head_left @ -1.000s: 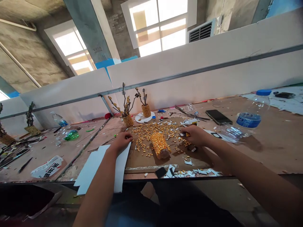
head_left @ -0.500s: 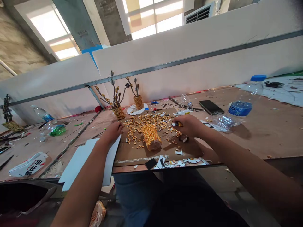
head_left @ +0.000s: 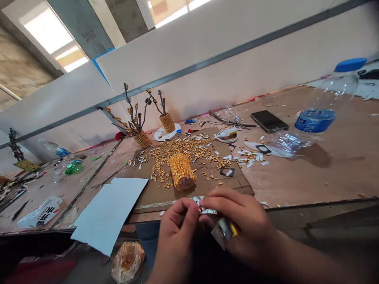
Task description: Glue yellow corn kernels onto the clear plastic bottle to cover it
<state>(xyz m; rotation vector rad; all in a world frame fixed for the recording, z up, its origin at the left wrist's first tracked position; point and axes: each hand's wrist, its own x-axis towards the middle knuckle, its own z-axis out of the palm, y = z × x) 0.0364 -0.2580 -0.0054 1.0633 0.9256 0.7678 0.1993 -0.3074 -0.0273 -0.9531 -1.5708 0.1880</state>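
My left hand (head_left: 179, 228) is in front of the table edge, thumb and forefinger pinched together; what lies between them is too small to make out. Touching fingertips with it is my right hand (head_left: 244, 217), closed around a small grey-and-yellow object (head_left: 226, 228), partly hidden and blurred. Just beyond both hands, a cylinder covered in corn kernels (head_left: 181, 169) lies on its side on a cardboard sheet (head_left: 207, 185). Loose corn kernels (head_left: 189, 146) are scattered behind it. White foam scraps (head_left: 209, 211) show at the table edge by my fingers.
Two kernel-covered pots with twigs (head_left: 142, 139) (head_left: 167, 123) stand at the back. To the right are a phone (head_left: 269, 120), a plastic bottle (head_left: 315, 120) and a glue tube (head_left: 229, 132). A white board (head_left: 111, 213) overhangs the left edge, above a bag of kernels (head_left: 128, 260).
Both hands have come back from the cardboard and met in front of the table edge, the right still holding its object. The view has shifted; the kernel-covered cylinder still lies on the cardboard.
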